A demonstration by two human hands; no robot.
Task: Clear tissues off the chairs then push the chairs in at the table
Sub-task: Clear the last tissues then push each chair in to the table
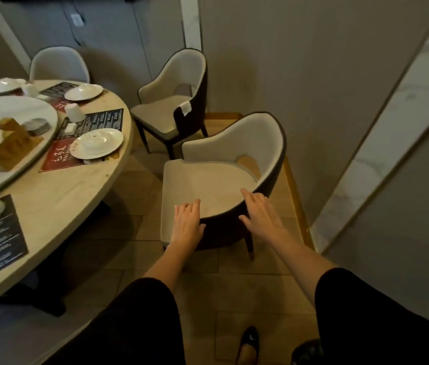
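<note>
With left hand (187,223) and right hand (259,214) flat, fingers straight, on the back of the mid-frame chair (208,185), push evenly toward the table (58,201) at left, turning the seat in.

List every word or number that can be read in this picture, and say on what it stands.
Red placemat: large white brush characters, and small Latin letters that seem to begin "MAO"; the rest is blurred.
Black menu sheets: white print, too small to read.
Plate rim: a small red mark, unreadable.
</note>
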